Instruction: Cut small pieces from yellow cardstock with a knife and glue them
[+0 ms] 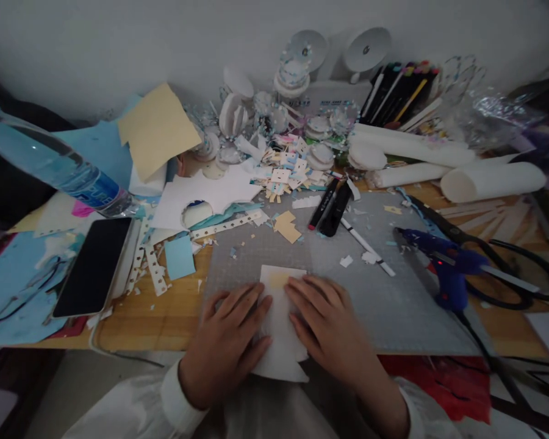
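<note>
A strip of white paper [281, 341] lies at the front edge of the grey cutting mat [370, 317], its lower end past the table's edge. Near its top shows a small pale yellow patch [278, 280]. My left hand [233, 335] rests on the strip's left side, fingers stretched out. From the right, my right hand [324, 323] lies flat on the paper, its fingertips close to the yellow patch. Beyond the strip are a notched tan paper piece [287, 227], a black marker [324, 204] and a black utility knife [337, 210].
On the right lie a blue glue gun [452, 262] and large black scissors [507, 280]. A phone [94, 265] and a water bottle [91, 180] are on the left. Paper scraps, a heap of small cutouts [288, 167] and white paper rolls [491, 178] fill the back.
</note>
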`<act>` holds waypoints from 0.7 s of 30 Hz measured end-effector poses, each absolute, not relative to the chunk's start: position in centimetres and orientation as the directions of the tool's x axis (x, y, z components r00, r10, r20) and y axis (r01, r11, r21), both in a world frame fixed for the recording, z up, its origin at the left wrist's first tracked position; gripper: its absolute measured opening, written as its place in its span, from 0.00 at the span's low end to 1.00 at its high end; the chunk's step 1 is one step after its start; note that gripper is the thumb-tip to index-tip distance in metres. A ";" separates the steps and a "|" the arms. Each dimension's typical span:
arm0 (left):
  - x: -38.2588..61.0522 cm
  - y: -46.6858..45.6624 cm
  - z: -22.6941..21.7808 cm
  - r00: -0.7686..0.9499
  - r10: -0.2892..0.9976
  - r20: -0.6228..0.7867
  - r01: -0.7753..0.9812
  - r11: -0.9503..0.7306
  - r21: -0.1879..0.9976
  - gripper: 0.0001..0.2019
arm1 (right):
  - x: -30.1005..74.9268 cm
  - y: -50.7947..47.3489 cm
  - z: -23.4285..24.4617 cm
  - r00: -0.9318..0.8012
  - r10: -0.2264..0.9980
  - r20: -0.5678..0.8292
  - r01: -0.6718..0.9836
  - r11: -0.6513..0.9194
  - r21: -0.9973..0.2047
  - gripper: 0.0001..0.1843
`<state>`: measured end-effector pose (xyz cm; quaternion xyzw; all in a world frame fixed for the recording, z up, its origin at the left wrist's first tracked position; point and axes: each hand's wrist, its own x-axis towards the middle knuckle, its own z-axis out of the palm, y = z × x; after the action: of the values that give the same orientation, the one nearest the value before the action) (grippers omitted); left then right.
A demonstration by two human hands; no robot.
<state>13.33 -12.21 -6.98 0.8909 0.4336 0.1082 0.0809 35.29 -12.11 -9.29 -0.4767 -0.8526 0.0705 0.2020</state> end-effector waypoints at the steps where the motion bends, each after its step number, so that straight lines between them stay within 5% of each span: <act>1: 13.4 -12.3 -7.2 0.599 0.788 0.144 0.751 -0.615 0.240 0.19 | 35.3 -12.1 -9.3 -0.459 0.843 0.281 0.784 0.533 -0.318 0.19; 15: 13.4 -11.6 -7.4 0.666 0.731 0.149 0.679 -0.676 0.286 0.16 | 37.5 -12.6 -9.3 -0.395 0.839 0.375 0.735 0.533 -0.418 0.20; 21: 12.1 -8.7 -6.6 0.747 0.663 0.046 0.626 -0.726 0.286 0.13 | 40.8 -11.1 -7.1 -0.347 0.802 0.485 0.769 0.540 -0.342 0.18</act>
<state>12.14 -8.70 -6.58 0.9260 0.3479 0.0727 0.1271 40.80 -11.14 -7.12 -0.4789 -0.8203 0.0266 0.3114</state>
